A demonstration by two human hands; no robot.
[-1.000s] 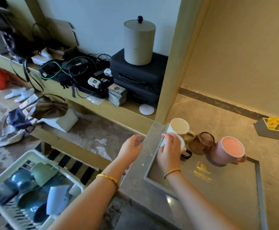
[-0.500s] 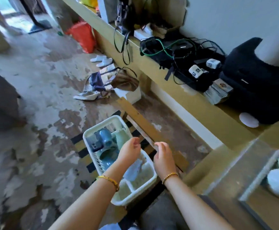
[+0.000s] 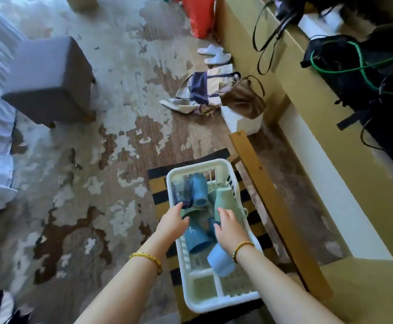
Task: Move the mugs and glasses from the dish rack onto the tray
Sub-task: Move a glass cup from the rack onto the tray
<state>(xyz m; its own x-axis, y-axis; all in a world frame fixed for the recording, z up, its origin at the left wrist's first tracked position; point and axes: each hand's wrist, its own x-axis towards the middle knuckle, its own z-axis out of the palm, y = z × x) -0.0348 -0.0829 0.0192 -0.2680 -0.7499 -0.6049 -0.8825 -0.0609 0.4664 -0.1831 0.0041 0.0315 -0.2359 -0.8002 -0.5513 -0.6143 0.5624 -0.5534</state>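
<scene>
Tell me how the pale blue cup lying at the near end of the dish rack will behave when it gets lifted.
The pale blue cup lies on its side, so it may roll if nudged. It looks matte and plain, probably rigid and light enough for one hand. It leans beside a darker blue mug in the dish rack, so lifting it could shift that neighbour.

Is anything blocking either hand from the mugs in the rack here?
Nothing visible does. Both the left hand and the right hand hover open directly over the mugs lying in the white dish rack, with no lid or other item above the green mug or blue mug.
</scene>
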